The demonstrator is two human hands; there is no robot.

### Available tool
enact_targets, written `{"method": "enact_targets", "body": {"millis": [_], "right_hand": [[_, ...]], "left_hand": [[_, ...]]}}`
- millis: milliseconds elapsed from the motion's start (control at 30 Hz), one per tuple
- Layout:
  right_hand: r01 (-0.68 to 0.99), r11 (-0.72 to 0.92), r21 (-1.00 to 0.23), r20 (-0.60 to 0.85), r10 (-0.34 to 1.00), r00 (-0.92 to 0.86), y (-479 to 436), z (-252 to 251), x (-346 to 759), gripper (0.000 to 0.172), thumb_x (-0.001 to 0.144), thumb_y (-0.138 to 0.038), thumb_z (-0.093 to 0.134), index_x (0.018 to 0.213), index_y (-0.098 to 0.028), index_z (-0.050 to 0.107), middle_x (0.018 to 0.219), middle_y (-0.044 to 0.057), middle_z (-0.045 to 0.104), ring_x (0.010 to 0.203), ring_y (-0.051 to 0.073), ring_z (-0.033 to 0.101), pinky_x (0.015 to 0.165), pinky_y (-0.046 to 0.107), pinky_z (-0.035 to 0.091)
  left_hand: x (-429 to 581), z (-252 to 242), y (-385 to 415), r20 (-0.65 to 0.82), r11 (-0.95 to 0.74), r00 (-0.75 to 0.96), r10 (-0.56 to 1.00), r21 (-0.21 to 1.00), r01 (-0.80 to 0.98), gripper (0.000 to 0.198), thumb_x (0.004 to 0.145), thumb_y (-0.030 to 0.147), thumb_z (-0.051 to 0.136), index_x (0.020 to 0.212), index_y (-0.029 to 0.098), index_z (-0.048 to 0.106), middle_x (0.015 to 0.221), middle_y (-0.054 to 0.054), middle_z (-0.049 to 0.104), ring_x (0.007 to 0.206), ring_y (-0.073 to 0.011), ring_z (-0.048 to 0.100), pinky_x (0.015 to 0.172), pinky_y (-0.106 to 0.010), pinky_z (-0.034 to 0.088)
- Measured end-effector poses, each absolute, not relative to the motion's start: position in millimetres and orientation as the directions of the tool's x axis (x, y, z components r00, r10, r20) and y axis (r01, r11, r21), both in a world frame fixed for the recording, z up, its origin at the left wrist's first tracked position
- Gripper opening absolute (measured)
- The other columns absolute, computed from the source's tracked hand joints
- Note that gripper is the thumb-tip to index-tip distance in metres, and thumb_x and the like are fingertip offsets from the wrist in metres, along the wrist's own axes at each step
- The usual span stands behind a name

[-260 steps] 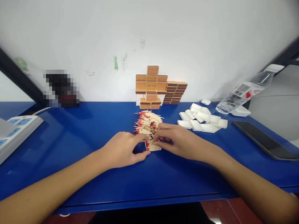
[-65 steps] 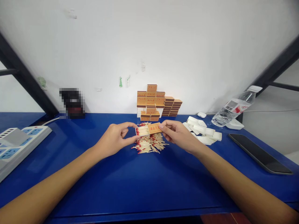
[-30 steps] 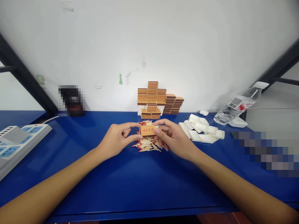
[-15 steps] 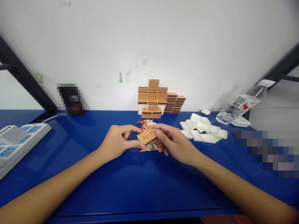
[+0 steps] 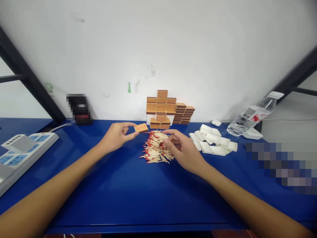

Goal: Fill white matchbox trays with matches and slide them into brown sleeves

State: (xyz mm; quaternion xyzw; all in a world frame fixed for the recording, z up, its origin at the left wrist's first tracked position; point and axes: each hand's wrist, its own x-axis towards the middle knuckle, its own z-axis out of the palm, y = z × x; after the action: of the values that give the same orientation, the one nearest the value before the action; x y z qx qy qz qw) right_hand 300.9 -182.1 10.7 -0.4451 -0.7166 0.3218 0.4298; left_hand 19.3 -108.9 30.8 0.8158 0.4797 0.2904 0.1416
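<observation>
My left hand [image 5: 119, 136] pinches an orange matchbox [image 5: 141, 128] by its left end between thumb and fingers, just left of a loose pile of red-tipped matches [image 5: 157, 148]. Over the right side of that pile is my right hand [image 5: 183, 147], its fingers curved and apart with nothing in them. Behind the pile, stacked matchboxes [image 5: 161, 107] stand against the wall, with more piled in columns [image 5: 184, 114] on their right. White matchbox trays [image 5: 213, 140] lie in a loose heap to the right of my right hand.
A power strip [image 5: 29, 158] lies at the left on the blue table [image 5: 138, 201]. At the back right a clear water bottle [image 5: 252, 115] leans over. A small white case [image 5: 216, 123] sits near the wall, and a pixelated dark object [image 5: 80, 109] stands back left.
My left hand has carried the matchbox left and away, off the match pile. My right hand has let go of the matchbox and opened. The view has shifted slightly.
</observation>
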Motion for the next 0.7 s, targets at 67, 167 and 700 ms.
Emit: {"method": "enact_targets", "body": {"millis": [67,167,700], "right_hand": [[0.428,0.417,-0.802,0.355,0.909,-0.221,-181,12,303,0.036,0.104,-0.050,0.055,0.126,-0.022,0.060,0.082,0.002,0.066,0.067,0.017,0.059,0.058,0.031,0.047],[0.500,0.445,-0.743,0.396,0.894,-0.209,-179,14,305,0.032,0.103,-0.048,0.056,0.120,-0.021,0.063,0.077,0.001,0.064,0.063,0.016,0.057,0.058,0.031,0.044],[0.583,0.527,-0.619,0.521,0.830,-0.198,-174,24,313,0.023,0.103,-0.032,0.056,0.088,-0.021,0.069,0.070,-0.002,0.065,0.061,0.013,0.055,0.060,0.029,0.041]], "left_hand": [[7,31,-86,0.290,-0.486,0.391,0.874,0.481,0.730,0.042,0.089,0.045,0.067,0.113,0.012,0.077,0.056,0.009,0.028,0.052,-0.0094,0.023,0.053,-0.026,0.017],[-2,27,-55,0.252,-0.474,0.402,0.880,0.441,0.762,0.045,0.088,0.047,0.069,0.113,0.010,0.078,0.055,0.007,0.036,0.051,-0.0099,0.028,0.053,-0.026,0.020],[38,-4,0,0.332,-0.309,0.209,0.920,0.286,0.907,0.037,0.088,0.053,0.072,0.099,0.019,0.080,0.092,-0.010,0.076,0.084,-0.0258,0.069,0.074,-0.031,0.048]]}}
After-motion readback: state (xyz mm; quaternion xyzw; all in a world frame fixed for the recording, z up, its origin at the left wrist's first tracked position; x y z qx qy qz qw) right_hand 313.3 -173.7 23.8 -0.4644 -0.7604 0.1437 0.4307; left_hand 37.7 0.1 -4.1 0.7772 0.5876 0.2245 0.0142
